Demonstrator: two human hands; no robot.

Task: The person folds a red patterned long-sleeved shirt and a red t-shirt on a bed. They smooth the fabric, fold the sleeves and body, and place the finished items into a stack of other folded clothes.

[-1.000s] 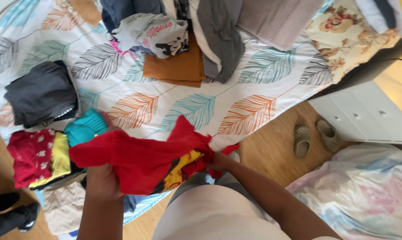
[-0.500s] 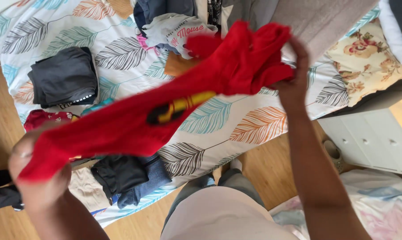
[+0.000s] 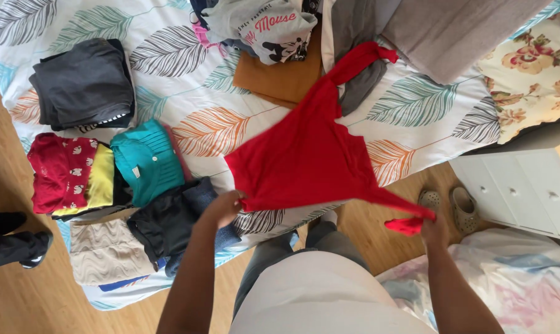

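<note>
Red garment now spread flat, straps toward far bed side.

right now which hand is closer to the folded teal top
Left. The left hand grips the red garment just right of the folded teal top. The right hand holds the garment's other corner far off, near the sandals on the floor.

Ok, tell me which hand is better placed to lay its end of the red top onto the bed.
Left, probably. The left hand grips the red top right over the bed; the right hand holds its end out above the floor.
</note>
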